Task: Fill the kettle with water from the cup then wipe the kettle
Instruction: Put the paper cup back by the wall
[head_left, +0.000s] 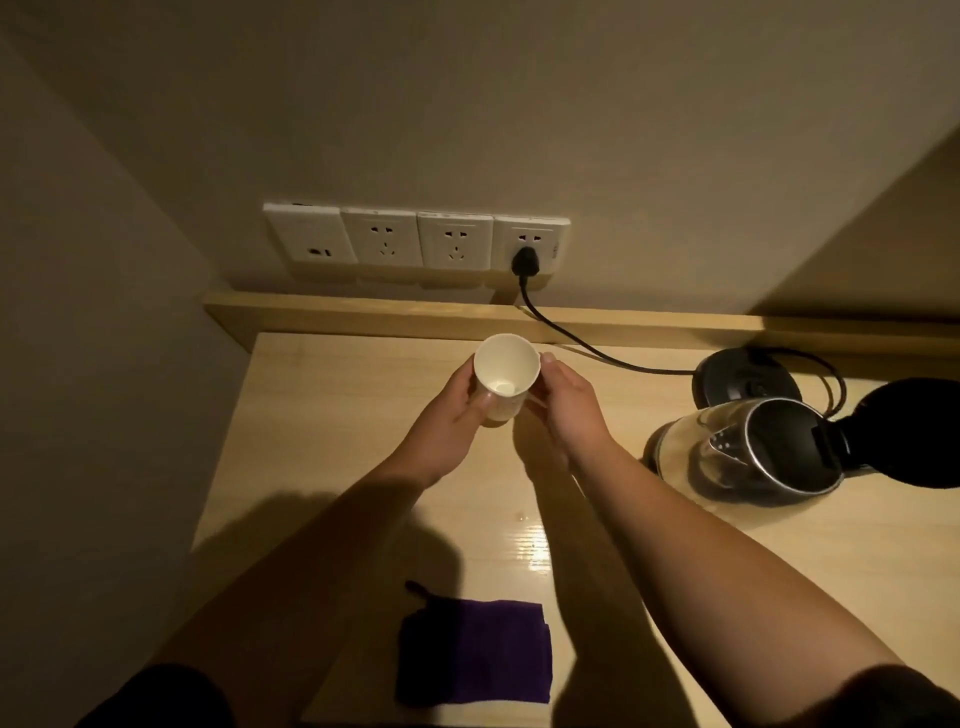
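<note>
A white paper cup (506, 371) is held above the wooden desk, tilted with its mouth toward me; its inside looks pale and I cannot tell how much water it holds. My left hand (460, 410) wraps its left side and my right hand (563, 400) holds its right side. The glass kettle (737, 452) stands off its base at the right, its black lid (914, 431) swung open. A folded purple cloth (475, 652) lies near the desk's front edge, between my forearms.
The round black kettle base (745, 382) sits behind the kettle, its cord (582, 345) running to a plug in the rightmost wall socket (527, 247). A raised wooden ledge (363, 309) backs the desk (332, 415). A wall closes the left side.
</note>
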